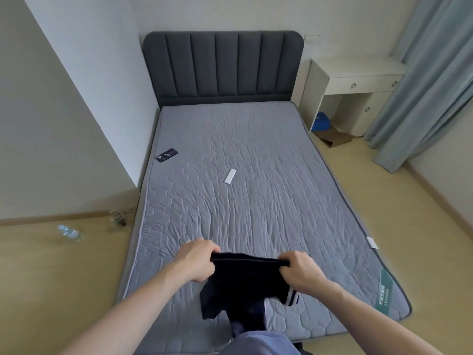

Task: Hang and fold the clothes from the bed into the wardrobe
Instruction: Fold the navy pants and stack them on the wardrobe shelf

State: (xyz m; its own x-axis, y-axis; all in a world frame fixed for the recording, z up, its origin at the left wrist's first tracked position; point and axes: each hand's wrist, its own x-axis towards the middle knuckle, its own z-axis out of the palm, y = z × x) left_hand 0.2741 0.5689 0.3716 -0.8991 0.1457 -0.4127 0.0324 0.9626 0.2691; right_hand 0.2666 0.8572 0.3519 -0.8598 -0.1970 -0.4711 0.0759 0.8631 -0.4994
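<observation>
at the foot of the bed, both hands hold a dark garment up over the near end of the grey quilted mattress. the left hand has its fingers curled tight around the left end of the garment's top edge, and the right hand grips the right end the same way, so the edge is stretched flat between them. the rest of the cloth hangs down toward the person, its lower part bunched, with a white-striped cuff showing at the right side just below the right hand. farther up the mattress lies a small white rectangular object, near the middle, and a dark phone rests close to the left edge. a dark padded headboard stands at the far end. beside the bed on the right is a white desk next to a pale blue curtain. a clear plastic bottle lies on the floor to the left.
</observation>
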